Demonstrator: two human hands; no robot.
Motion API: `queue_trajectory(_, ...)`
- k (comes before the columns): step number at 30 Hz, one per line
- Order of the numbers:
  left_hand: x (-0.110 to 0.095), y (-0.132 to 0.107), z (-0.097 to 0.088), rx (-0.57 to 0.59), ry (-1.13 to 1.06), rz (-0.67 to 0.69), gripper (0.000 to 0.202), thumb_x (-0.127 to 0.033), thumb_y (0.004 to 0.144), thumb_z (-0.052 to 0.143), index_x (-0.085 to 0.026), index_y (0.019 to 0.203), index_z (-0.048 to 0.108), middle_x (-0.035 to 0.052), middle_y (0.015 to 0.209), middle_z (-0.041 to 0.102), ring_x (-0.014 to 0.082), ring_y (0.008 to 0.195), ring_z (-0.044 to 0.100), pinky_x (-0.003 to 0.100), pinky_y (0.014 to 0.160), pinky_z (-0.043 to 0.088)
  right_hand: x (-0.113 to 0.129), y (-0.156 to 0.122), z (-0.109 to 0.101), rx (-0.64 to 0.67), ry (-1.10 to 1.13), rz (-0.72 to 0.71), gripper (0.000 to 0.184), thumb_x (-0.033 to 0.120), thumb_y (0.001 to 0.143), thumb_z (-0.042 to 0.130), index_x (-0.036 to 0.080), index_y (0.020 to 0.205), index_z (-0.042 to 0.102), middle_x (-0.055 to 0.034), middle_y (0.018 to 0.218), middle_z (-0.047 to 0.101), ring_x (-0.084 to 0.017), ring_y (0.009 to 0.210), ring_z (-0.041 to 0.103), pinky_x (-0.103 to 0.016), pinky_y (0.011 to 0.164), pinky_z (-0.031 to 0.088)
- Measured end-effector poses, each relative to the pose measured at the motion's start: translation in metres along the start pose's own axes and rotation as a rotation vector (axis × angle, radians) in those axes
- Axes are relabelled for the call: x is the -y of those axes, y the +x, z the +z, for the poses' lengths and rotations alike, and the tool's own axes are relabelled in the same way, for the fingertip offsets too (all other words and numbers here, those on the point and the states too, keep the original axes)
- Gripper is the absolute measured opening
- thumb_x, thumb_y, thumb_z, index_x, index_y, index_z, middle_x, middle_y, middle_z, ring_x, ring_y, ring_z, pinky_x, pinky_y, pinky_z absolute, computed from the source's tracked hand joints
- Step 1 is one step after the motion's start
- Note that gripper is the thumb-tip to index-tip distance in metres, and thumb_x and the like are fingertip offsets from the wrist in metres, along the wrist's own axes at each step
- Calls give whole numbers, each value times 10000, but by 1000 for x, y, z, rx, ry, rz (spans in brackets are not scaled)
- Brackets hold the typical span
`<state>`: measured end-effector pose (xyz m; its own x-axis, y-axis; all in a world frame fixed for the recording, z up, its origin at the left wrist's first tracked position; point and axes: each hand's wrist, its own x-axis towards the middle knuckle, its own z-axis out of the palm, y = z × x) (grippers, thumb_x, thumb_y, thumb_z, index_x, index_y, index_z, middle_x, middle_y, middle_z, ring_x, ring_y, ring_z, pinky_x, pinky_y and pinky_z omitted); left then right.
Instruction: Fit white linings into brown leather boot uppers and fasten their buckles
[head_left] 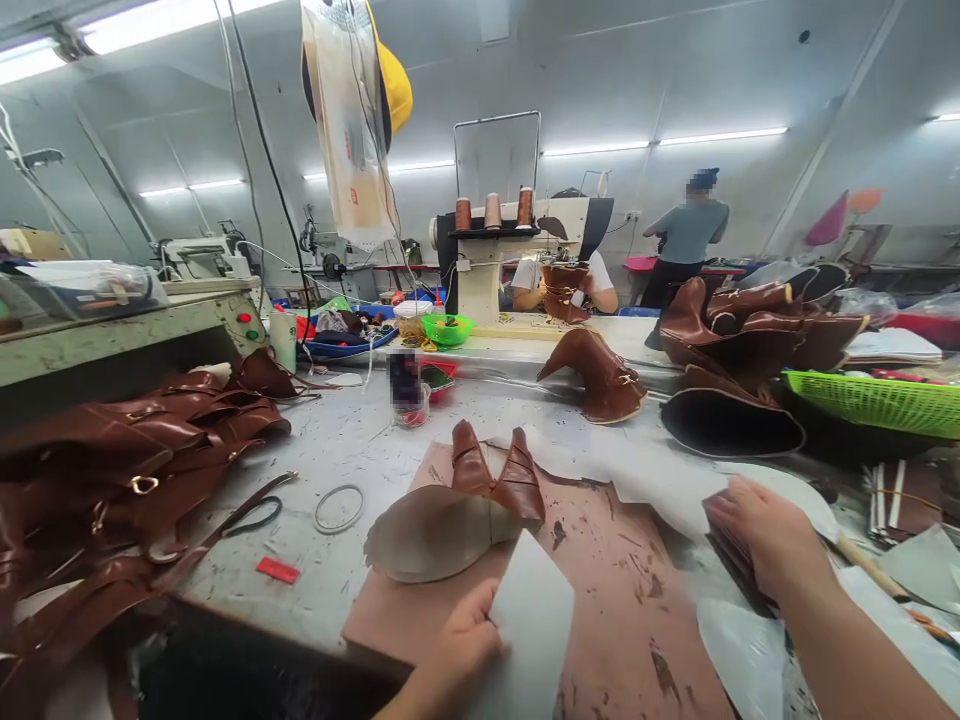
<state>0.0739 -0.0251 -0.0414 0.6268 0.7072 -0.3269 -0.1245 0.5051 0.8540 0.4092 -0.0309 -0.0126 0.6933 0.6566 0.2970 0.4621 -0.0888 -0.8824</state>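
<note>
My left hand pinches a pale, stiff sheet with a pointed upper end, tilted over the near part of a pinkish work board. On the board's far side lies a brown leather boot piece with two raised points and a pale lining side facing up. To the right, my right hand is closed round a stack of dark brown leather pieces, slightly blurred. Its fingertips rest over the stack's far end. A translucent pale piece lies just below that stack.
Brown boot uppers are heaped at the left and right; one upper stands at the back. A green basket sits right. A metal ring and red piece lie left. Another person works behind the sewing machine.
</note>
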Motion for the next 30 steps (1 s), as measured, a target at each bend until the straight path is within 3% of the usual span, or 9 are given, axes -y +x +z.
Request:
queue_trajectory(3,-7,-4,3,-89,76,28,269,-249,545,495,-181,805,515,-35,606,474,97,510,398,198,502,316,12,-35,18,-121,-158,61,675,519,709,493,100,1236,447,-249,1153,511,-408,1069,487,-556,880,357)
queue_trajectory(5,-8,-8,10,-165,324,157,265,-237,649,474,-190,898,550,13,739,563,151,648,499,249,614,400,21,-75,30,-8,-141,76,663,571,689,494,156,1206,494,-179,1113,566,-347,913,581,-492,767,458)
queue_trajectory(7,-8,-12,21,-180,693,327,274,-221,740,452,-204,980,581,73,942,608,219,862,545,308,778,414,25,-119,44,510,95,210,647,635,654,528,208,1139,563,-104,898,650,-254,653,619,-384,553,503)
queue_trajectory(9,-8,-13,32,-18,1004,434,258,-236,788,457,-224,990,617,97,1059,610,263,971,544,328,841,404,23,-151,56,753,374,309,726,648,578,593,223,1165,557,-77,852,677,-243,648,630,-357,548,513)
queue_trajectory(12,-19,-2,38,279,1290,391,218,-308,813,484,-236,907,668,83,967,660,262,900,593,311,789,442,15,-162,59,620,481,499,607,592,621,588,215,1097,601,-49,731,688,-251,679,634,-361,616,521)
queue_trajectory(16,-45,34,17,-4,1514,195,345,-277,867,351,-154,1002,644,139,1066,621,288,1050,538,386,917,389,17,-143,42,285,328,467,328,464,634,602,192,809,654,-39,709,680,-250,737,622,-333,669,505)
queue_trajectory(19,-52,46,-4,26,1523,144,515,-392,816,471,-158,1275,461,125,1342,444,305,1245,369,426,1037,271,30,-143,27,284,229,390,207,410,571,640,208,555,600,-11,569,629,-218,637,593,-288,576,481)
queue_trajectory(25,-27,-12,-16,70,1533,0,580,-450,780,517,-195,1297,447,128,1329,468,340,1194,434,461,995,328,31,-146,3,469,378,536,286,436,569,690,174,521,583,17,471,565,-120,429,493,-230,432,409)
queue_trajectory(30,-13,-30,-7,-17,1500,-57,562,-431,796,514,-198,1302,439,124,1333,464,323,1163,469,424,979,355,38,-114,43,383,768,612,161,300,569,649,182,650,574,-1,546,610,-173,518,586,-269,484,485)
